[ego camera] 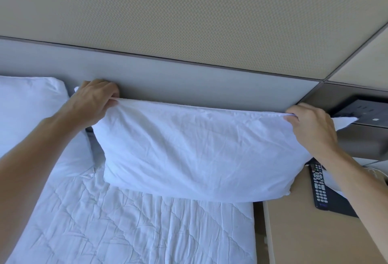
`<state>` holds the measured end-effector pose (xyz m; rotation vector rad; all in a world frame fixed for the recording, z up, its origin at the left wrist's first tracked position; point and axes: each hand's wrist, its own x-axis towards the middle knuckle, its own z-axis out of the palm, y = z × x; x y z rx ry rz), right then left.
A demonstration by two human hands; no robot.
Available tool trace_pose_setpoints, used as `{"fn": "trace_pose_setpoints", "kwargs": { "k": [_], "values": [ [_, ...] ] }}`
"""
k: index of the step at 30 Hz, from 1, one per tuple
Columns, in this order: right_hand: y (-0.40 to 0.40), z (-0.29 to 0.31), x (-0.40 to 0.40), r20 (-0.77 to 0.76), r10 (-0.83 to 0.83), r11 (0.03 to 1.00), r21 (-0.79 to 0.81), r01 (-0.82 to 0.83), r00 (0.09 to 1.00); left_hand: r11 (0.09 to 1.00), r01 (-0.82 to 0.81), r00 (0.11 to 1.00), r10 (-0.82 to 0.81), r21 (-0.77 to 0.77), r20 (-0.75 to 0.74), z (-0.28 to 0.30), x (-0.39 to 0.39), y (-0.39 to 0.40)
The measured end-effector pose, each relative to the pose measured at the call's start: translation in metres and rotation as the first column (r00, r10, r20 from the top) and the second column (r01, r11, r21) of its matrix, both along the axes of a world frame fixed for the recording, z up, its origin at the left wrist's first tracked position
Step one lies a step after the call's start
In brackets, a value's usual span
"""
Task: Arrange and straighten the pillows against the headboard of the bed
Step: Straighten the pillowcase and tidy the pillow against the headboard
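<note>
Pillows are the whole business here, and the one in play, the right pillow (197, 154), fills the centre of the frame, held up by its top seam so its back lies toward the grey headboard (189, 83) and its lower edge sags onto the quilted bedding (126, 228). The left hand (94, 100), at centre left, is closed with fingers pinching the upper left corner of the case; the right hand (310, 125), at centre right, is clenched on the upper right corner, where a tip of fabric pokes out past the knuckles. Gripping both top corners pulls the seam taut and level, which probably lets the filling drop and even out before the pillow is set down. A second pillow (31, 112) already leans against the headboard at the left edge. At lower right the pillow's corner overhangs the mattress toward a bedside table (304, 232) carrying a remote control (319, 188), so it likely needs shifting left.
</note>
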<state>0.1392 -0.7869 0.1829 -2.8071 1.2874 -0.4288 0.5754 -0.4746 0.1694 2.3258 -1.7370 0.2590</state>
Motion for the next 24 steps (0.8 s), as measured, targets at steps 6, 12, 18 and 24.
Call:
{"fn": "trace_pose_setpoints", "kwargs": {
  "k": [6,12,18,24],
  "values": [
    [0.002,0.006,0.003,0.016,-0.043,0.999,-0.019,0.044,0.999,0.998,-0.024,1.0,0.025,-0.052,0.013,0.002,0.023,0.014],
    [0.004,0.01,0.002,0.007,-0.105,0.994,-0.038,0.105,0.994,0.994,-0.086,0.996,0.087,-0.066,0.012,0.002,0.03,0.024],
    [0.034,0.011,0.035,-0.036,-0.08,0.995,0.056,0.082,0.996,0.993,-0.119,0.993,0.119,-0.015,0.0,0.008,0.05,0.036],
    [0.091,0.004,0.122,0.008,0.126,0.982,0.138,-0.126,0.992,0.984,-0.177,0.983,0.177,-0.018,0.049,0.005,0.053,0.044]
  ]
}}
